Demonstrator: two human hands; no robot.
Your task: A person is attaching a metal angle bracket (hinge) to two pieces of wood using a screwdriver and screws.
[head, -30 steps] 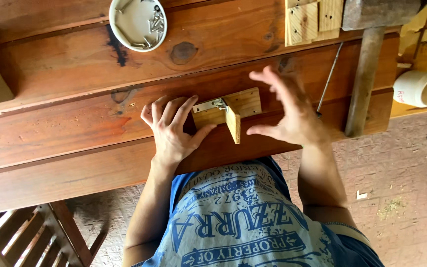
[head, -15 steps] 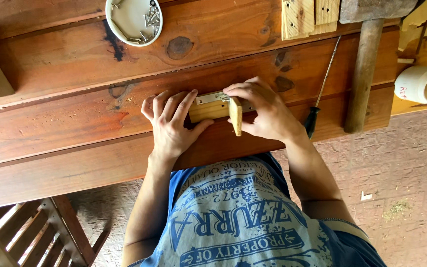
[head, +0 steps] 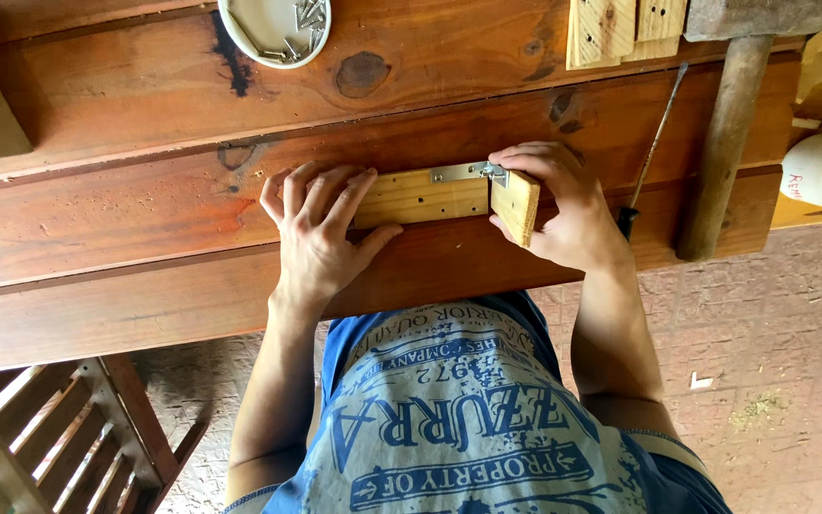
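- The tabletop [head: 126, 219] is made of long, reddish-brown wood planks.
- The floor [head: 763, 343] below is dusty brick.
- A wooden chair [head: 59, 428] with slats stands in the bottom corner.

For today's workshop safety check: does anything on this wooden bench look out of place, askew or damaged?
Nothing is spilled or broken. The reddish plank workbench has a dark stain beside the round white dish of screws. The left hand and right hand hold two pale wooden blocks joined by a metal bracket.
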